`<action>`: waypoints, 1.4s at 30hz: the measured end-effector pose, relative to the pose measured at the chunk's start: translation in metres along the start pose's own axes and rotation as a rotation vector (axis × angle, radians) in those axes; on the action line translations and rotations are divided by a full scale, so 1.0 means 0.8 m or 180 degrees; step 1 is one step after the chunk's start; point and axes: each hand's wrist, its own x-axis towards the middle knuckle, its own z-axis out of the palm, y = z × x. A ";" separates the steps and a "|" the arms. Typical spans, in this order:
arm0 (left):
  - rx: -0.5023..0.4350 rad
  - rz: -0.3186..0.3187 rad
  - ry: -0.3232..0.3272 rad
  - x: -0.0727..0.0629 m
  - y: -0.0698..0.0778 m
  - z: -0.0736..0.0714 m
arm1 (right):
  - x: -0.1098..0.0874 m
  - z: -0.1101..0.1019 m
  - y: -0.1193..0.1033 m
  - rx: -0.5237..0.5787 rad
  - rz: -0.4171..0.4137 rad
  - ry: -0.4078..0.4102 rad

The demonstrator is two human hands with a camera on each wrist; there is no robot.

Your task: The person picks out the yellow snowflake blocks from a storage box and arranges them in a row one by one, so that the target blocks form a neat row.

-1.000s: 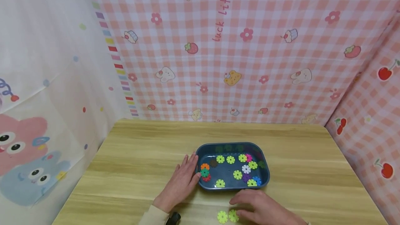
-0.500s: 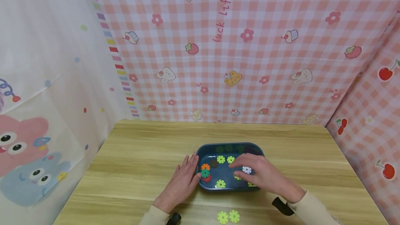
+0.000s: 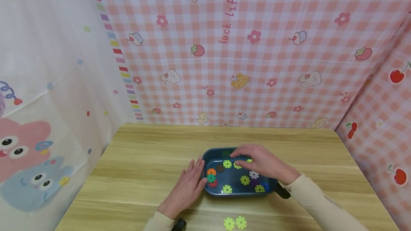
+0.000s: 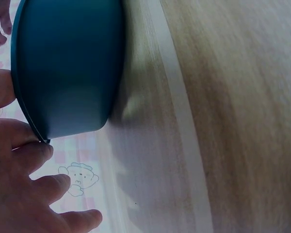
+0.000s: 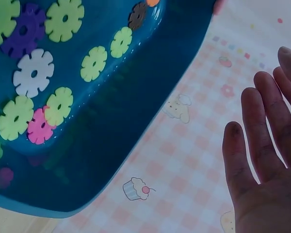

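A dark blue tray (image 3: 239, 194) holds several notched plastic snowflake discs, mostly yellow-green. My left hand (image 3: 185, 190) rests against the tray's left rim, its fingers fairly straight; in the left wrist view the fingertips (image 4: 41, 148) touch the rim. Over the tray's back right part hovers my right hand (image 3: 260, 161), fingers loosely bent and nothing between them. Below it lie a white disc (image 5: 34, 73), a pink disc (image 5: 40, 127) and a yellow-green disc (image 5: 93, 64). An orange disc (image 3: 211, 171), a green disc (image 3: 210, 178) and a red one sit overlapping at the left end.
Two yellow-green discs (image 3: 229, 224) lie side by side on the wooden table (image 3: 144, 159), in front of the tray. A pink checked cloth (image 3: 276, 60) hangs behind the table, with a white patterned cloth (image 3: 64, 81) at the left.
My right hand has moved from the two discs in front of the tray up over the tray's back part. My left hand stays at the rim.
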 end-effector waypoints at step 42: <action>0.0035 -0.0073 -0.0062 -0.002 0.001 -0.001 | 0.041 0.058 0.072 0.0290 0.0569 -0.0750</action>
